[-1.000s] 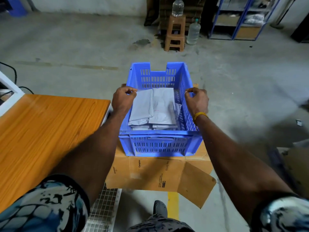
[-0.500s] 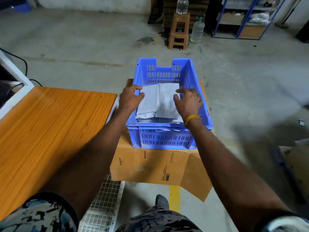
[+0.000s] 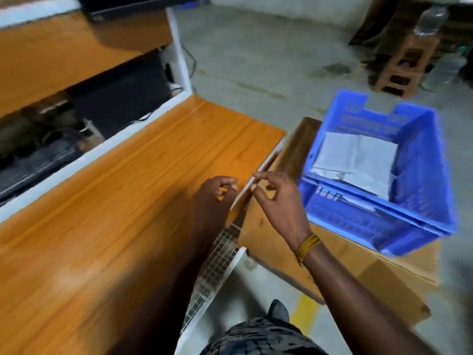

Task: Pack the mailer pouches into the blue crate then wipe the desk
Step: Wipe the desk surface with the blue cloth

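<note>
**Pouches packed, desk not yet wiped**

Over the desk's right edge, your left hand (image 3: 217,193) and right hand (image 3: 275,196) hover with loosely curled fingers; motion blur hides fine detail, but neither seems to hold anything. Beneath them the desk (image 3: 115,213) shows smooth, orange wood-grain laminate with a white rim, and no pouches lie on it. Off to your right, the mailer pouches (image 3: 358,160), flat, grey and slightly glossy, lie stacked inside the blue crate (image 3: 422,175), a slotted rigid plastic bin resting on a brown cardboard box (image 3: 332,254). Packing looks done; wiping remains, and no cloth is visible.
</note>
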Motion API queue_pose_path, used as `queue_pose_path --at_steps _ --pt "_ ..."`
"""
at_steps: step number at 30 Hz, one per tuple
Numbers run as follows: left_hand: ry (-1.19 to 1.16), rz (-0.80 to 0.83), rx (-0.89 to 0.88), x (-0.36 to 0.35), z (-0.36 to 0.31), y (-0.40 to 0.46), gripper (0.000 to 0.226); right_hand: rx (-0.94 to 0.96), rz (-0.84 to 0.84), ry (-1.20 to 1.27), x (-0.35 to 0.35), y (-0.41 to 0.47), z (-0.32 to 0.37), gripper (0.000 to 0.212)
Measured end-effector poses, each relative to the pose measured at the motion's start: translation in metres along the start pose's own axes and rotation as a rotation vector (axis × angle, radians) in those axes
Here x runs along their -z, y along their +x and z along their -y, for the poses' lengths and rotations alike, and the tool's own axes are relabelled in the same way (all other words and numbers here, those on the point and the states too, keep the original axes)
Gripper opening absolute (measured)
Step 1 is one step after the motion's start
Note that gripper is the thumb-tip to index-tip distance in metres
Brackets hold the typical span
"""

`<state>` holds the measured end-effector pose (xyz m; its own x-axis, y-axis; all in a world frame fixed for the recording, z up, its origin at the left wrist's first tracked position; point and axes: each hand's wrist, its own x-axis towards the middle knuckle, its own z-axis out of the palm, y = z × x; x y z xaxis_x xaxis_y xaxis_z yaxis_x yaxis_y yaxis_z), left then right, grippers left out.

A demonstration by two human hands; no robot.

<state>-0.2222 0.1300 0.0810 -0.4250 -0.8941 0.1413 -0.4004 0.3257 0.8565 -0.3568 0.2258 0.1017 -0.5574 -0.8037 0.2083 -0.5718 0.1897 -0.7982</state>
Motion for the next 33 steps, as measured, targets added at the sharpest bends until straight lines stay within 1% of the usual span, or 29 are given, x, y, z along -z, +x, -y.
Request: queue_pose_path --at_steps 3,7,10,12,15,19,22,25,27,29,33 --pt "-0.025 -0.184 0.098 0.040 0.023 -0.036 0.014 0.113 0.186 0.024 -0.035 -0.011 0.019 0.028" --pt "0.013 -0.425 0.236 0.083 0.040 -0.098 0.021 0.287 0.496 0.071 -0.080 -0.024 0.048 0.031" --pt "-0.022 -0.626 0.342 0.100 0.038 -0.146 0.012 0.454 0.659 0.138 -0.109 -0.040 0.070 0.029" --pt "-0.034 -0.776 0.426 0.106 0.035 -0.181 0.013 0.548 0.796 0.162 -0.122 -0.055 0.083 0.032" --pt "-0.030 -0.983 0.579 0.102 0.030 -0.238 0.018 0.602 1.027 0.177 -0.133 -0.085 0.091 0.036" --pt "0.019 -1.192 0.760 0.082 0.018 -0.318 0.022 0.698 1.295 0.215 -0.145 -0.140 0.090 0.035" --pt "0.044 -1.303 0.880 0.065 0.007 -0.376 0.022 0.765 1.455 0.213 -0.146 -0.190 0.092 0.031" --pt "0.043 -1.438 0.992 0.048 -0.002 -0.427 0.025 0.869 1.599 0.195 -0.144 -0.242 0.097 0.035" --pt "0.012 -1.545 1.032 0.039 -0.006 -0.456 0.025 0.933 1.688 0.169 -0.143 -0.276 0.101 0.037" --pt "-0.006 -1.623 1.067 0.034 -0.009 -0.483 0.027 0.972 1.752 0.146 -0.144 -0.308 0.107 0.039" --pt "-0.042 -1.725 1.101 0.040 -0.006 -0.538 0.026 1.024 1.828 0.124 -0.151 -0.374 0.123 0.041"
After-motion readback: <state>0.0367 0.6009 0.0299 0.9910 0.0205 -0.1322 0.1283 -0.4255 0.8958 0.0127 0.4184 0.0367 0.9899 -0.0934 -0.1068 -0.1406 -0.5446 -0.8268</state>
